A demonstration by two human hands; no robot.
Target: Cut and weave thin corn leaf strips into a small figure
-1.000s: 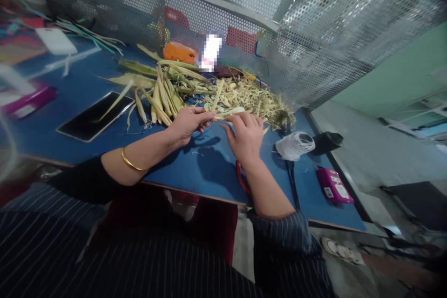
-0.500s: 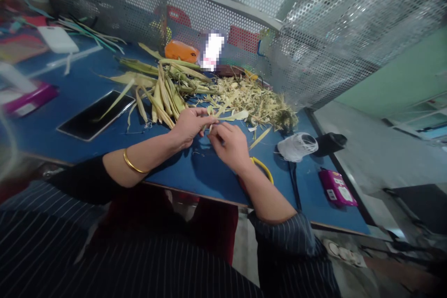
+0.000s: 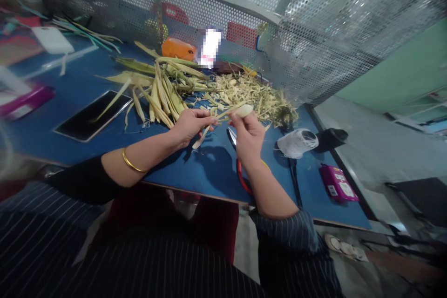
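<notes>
Between my two hands stretches a pale dried husk strip (image 3: pixel 225 113), above the front part of the blue table. My left hand (image 3: pixel 191 125) pinches it at one end, with a short tail of husk (image 3: pixel 201 138) hanging below the fingers. My right hand (image 3: pixel 249 137) is closed on the other end, where a wide pale tip (image 3: pixel 244 110) shows over the fingers. Under my right hand and wrist lie scissors (image 3: pixel 240 174) with red and yellow handles, partly covered. A bundle of long dried husks (image 3: pixel 162 95) lies just beyond my left hand.
Husk scraps (image 3: pixel 251 91) are heaped at the back by a perforated metal screen (image 3: pixel 216 4). A dark tablet-like panel (image 3: pixel 92 116) lies left. White thread cone (image 3: pixel 298 143), black cone (image 3: pixel 331 139) and purple packet (image 3: pixel 338 183) stand right. An orange packet (image 3: pixel 178 49) sits behind the husks.
My right hand has moved up and right, away from my left, drawing the husk strip out between them. The scissors' blades and red handle have come into view. My left hand stays nearly still.
</notes>
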